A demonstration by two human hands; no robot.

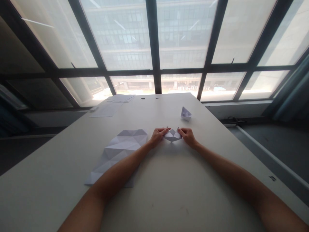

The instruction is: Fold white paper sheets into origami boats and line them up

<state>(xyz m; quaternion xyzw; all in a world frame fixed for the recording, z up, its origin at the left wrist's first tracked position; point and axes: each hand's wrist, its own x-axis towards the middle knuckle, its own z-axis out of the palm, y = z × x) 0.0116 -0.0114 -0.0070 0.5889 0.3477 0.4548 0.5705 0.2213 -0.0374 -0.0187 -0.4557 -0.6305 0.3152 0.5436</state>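
A small folded white paper piece (172, 135) lies on the white table (169, 187), held between both hands. My left hand (158, 135) pinches its left end with closed fingers. My right hand (188, 136) pinches its right end the same way. A finished paper boat (185, 113) stands on the table a little beyond my right hand. A creased, unfolded paper sheet (119, 151) lies flat to the left, partly under my left forearm.
More flat paper sheets (113, 104) lie at the table's far left corner near the window. Two small dark spots (143, 98) sit at the far edge. Large windows stand behind the table; the floor drops away to the right.
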